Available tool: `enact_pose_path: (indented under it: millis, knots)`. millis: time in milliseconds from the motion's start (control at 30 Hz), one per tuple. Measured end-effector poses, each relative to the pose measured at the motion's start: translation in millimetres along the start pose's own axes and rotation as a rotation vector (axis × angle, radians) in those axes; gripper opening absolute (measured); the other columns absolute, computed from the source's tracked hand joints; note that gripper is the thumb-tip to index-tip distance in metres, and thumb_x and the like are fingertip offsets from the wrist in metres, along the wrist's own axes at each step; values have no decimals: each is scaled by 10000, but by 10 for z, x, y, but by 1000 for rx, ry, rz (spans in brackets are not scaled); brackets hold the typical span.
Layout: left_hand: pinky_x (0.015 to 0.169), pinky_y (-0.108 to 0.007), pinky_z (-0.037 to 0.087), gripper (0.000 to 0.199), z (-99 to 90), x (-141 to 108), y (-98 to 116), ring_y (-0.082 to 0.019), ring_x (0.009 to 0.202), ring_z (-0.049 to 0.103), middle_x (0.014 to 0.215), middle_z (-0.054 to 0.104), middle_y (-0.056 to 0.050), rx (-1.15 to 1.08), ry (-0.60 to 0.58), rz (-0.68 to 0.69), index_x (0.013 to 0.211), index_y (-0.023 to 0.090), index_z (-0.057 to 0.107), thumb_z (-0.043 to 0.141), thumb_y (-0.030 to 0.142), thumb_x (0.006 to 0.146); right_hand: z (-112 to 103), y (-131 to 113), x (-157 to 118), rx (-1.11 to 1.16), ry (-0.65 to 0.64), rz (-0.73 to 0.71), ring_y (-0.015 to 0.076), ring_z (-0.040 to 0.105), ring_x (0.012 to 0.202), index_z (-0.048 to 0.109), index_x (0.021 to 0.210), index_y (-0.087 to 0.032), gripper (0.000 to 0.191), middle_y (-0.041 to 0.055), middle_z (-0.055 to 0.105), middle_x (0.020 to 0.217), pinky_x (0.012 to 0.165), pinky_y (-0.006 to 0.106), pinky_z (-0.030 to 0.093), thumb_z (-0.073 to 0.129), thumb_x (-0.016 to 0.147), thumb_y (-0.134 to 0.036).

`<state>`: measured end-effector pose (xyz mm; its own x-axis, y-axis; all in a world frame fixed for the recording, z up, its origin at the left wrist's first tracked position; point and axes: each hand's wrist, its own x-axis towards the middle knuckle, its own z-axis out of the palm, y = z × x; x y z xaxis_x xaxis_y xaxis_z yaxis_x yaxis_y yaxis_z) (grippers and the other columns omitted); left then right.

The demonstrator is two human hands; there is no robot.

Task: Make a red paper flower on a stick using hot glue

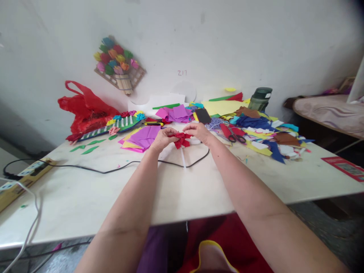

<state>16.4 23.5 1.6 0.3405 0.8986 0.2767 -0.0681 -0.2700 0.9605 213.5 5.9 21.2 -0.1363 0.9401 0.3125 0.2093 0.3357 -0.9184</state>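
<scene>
Between my two hands, above the middle of the table, is a red paper flower [182, 140] with a thin white stick [183, 159] pointing down toward me below it. My left hand [165, 138] pinches the flower's left petal between thumb and fingers. On the other side, my right hand [199, 132] has its fingertips pressed together at the upper right petal. Part of a white object [195, 141] shows under my right hand; I cannot make out what it is. Purple paper sheets [146, 137] lie just left of my left hand.
Scissors [236, 138] and a heap of coloured scraps [270, 132] lie to the right, a green bottle [260, 99] behind them. A black cable [105, 172] crosses the table from a power strip [27, 178]. At the back left stand a red plastic bag [85, 110] and paper flowers on a board [113, 127].
</scene>
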Motion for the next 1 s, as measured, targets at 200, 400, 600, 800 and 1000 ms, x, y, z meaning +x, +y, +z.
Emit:
enact_pose_path:
  millis: [200,400,600,800,1000]
  knots:
    - [704,-355,568,373,-9,6,-1,-203,680,695,741,747,-49,-78,119,49,791,159,672,886,234,495,-26,70,47,-26,212,-46,167,597,790,706,745,-177,126,19,696,788,842,335,476,634,672,-251]
    - [773,-368,554,554,-10,28,-20,-214,777,706,855,755,-57,-171,212,42,999,157,675,862,250,486,-12,-13,12,-3,209,54,142,553,701,668,687,-178,99,-2,638,697,762,303,467,643,667,-273]
    - [809,-354,547,544,3,40,-11,-175,768,685,803,725,-19,-229,245,35,1016,170,661,825,237,501,31,-118,-45,11,46,185,132,513,623,597,572,-174,269,-6,593,590,636,282,431,703,661,-405]
    - [751,-321,546,562,25,39,4,-154,721,678,789,717,-2,-265,217,8,1021,164,648,831,192,490,127,-56,8,-22,85,204,106,467,530,578,540,-176,151,-41,514,489,586,265,413,684,640,-215]
    - [753,-333,546,685,37,-5,37,-169,712,698,759,716,3,-238,130,-50,1137,158,606,841,167,494,103,32,52,-75,223,145,108,471,547,564,536,-189,163,-50,510,513,594,258,417,668,659,-216]
